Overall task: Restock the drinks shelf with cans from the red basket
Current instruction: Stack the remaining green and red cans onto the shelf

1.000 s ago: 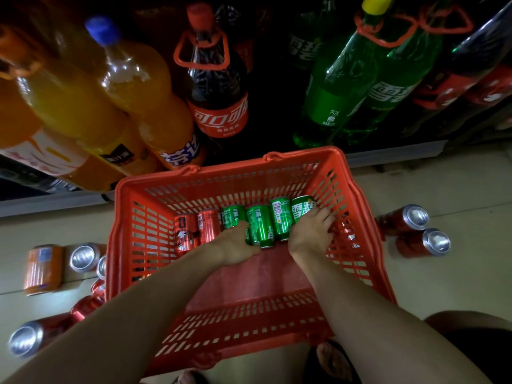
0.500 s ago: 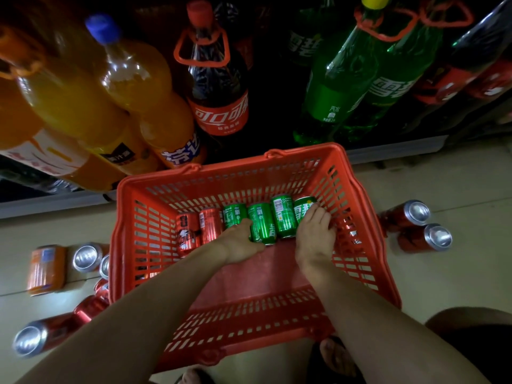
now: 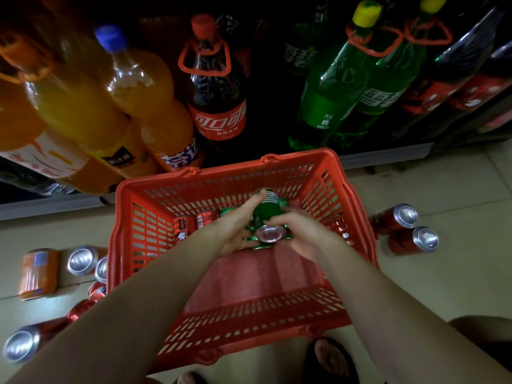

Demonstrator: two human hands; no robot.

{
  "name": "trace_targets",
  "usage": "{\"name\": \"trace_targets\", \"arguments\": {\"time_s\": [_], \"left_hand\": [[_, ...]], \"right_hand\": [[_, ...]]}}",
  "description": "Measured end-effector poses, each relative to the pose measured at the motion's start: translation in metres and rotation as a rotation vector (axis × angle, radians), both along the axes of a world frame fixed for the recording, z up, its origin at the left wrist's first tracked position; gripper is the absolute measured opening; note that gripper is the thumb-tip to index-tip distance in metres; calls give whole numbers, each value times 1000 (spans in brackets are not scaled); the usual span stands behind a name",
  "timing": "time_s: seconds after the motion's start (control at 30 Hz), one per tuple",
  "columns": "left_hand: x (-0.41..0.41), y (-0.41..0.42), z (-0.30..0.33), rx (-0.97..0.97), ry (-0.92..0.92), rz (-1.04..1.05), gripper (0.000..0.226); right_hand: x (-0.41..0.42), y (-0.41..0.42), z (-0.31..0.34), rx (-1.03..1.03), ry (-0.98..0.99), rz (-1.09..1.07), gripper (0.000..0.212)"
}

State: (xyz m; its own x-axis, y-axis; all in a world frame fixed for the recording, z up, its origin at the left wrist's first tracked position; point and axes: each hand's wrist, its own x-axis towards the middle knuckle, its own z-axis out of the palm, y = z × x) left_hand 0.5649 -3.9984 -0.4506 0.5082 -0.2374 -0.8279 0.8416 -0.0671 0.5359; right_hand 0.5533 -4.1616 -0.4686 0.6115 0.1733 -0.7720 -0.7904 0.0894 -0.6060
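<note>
The green cans (image 3: 267, 217) form a small cluster held over the middle of the red basket (image 3: 133, 217) — glossy green sides, one silver end (image 3: 270, 233) turned up toward the camera, another can standing above it with its white label panel showing; how many are in the bunch cannot be told. Both forearms reach in from the bottom of the view and meet at the cluster. The left hand (image 3: 234, 228) cups the cans from the left, fingers curled around them and one fingertip (image 3: 261, 194) up against the top can. The right hand (image 3: 300, 235) grips from the right, its fingers wrapped across the cans just above the silver end. Two red cans (image 3: 195, 221) lie on the basket floor — just left of the hands.
</note>
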Motion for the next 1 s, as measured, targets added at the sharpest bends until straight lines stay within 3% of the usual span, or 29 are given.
{"name": "trace_targets", "arguments": {"time_s": [0.13,0.23,0.27,0.33,0.37,0.43,0.53,0.6,0.77,0.83,0.9,1.0], "left_hand": [[-4,11,-8,45,-14,115,49],[-8,24,-18,79,16,177,46],[-8,27,-19,75,29,194,43],[-10,33,-20,66,46,191,45],[-11,36,-21,68,44,179,47],[-13,40,-22,86,32,150,50],[-17,43,-22,71,42,135,50],[-19,44,-21,57,62,148,51],[-22,45,-13,-32,62,211,59],[-21,45,-9,-73,54,238,61],[-20,44,-4,-112,51,265,50],[-16,41,5,-124,59,269,44]], "right_hand": [[-6,16,10,126,-70,98,50],[0,19,12,141,-17,174,22],[3,19,10,92,-12,135,15],[13,15,-7,-192,-54,-39,5],[17,10,-24,-379,-91,-102,9],[20,4,-49,-615,-137,-47,45],[13,0,-82,-691,-157,119,92],[9,-4,-98,-654,-96,136,107],[7,-11,-106,-629,26,99,68],[7,-13,-108,-586,28,78,65],[3,-16,-108,-484,72,-10,70],[-9,-23,-93,-208,112,-107,47]]}}
